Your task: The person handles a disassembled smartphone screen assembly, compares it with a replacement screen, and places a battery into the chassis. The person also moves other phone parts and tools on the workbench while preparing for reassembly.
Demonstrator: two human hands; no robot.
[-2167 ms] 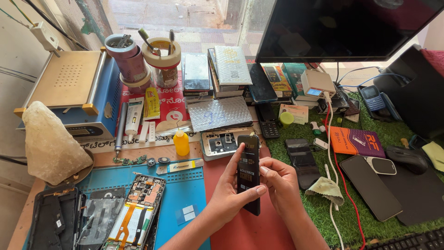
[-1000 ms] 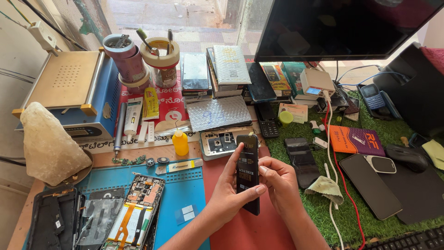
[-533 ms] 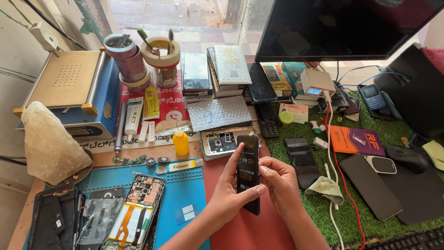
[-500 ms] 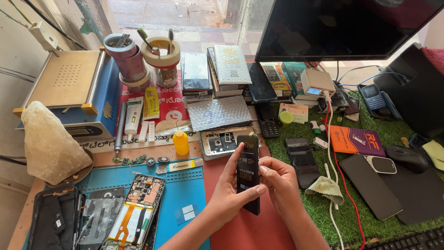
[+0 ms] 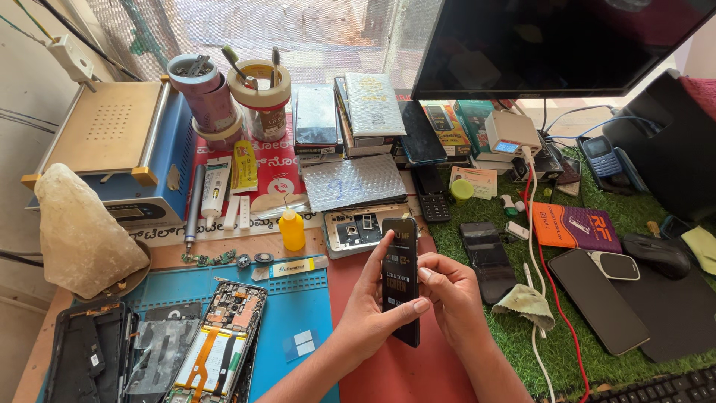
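Both hands hold a black phone panel (image 5: 400,280) up above the red part of the surface (image 5: 418,369). Its long side points away from the person. The left hand (image 5: 373,302) pinches its left edge; the right hand (image 5: 451,287) pinches its right edge, equally close.

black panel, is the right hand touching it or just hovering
Touching. The head view shows the right hand with its fingertips pressed on the black panel's right edge, while the left hand grips it from the other side.
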